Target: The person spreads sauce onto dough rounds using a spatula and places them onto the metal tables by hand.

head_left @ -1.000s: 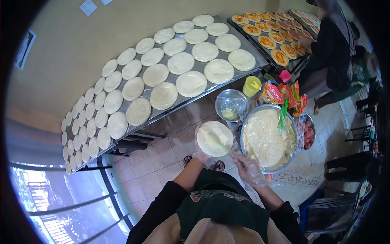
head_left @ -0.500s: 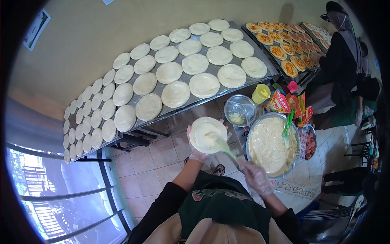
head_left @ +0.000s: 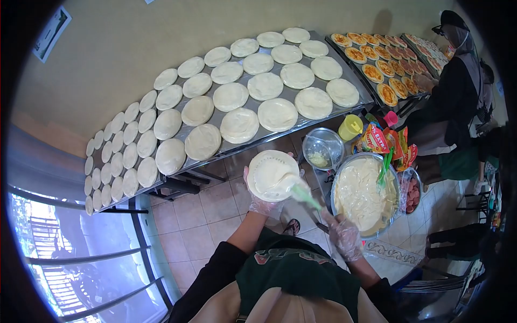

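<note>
In a clear plastic glove, my left hand supports a round pale pizza base from below, fingers mostly hidden under it. A ring of small pricks runs near the base's edge, and a creamy white sauce lies on its middle. My right hand, also gloved, grips the handle of a green spatula. The blurred blade touches the sauce at the base's right side. Close by on the right is a large metal bowl of the same-looking creamy sauce, with another green utensil in it.
Rows of white-coated bases cover a long table. A smaller metal bowl, a yellow cup, red packets and a bowl of sliced sausage surround the large bowl. A person stands by topped pizzas.
The spatula has moved down and right across the base, spreading the sauce wider. My right hand has shifted slightly downward. The view has tilted a little.
</note>
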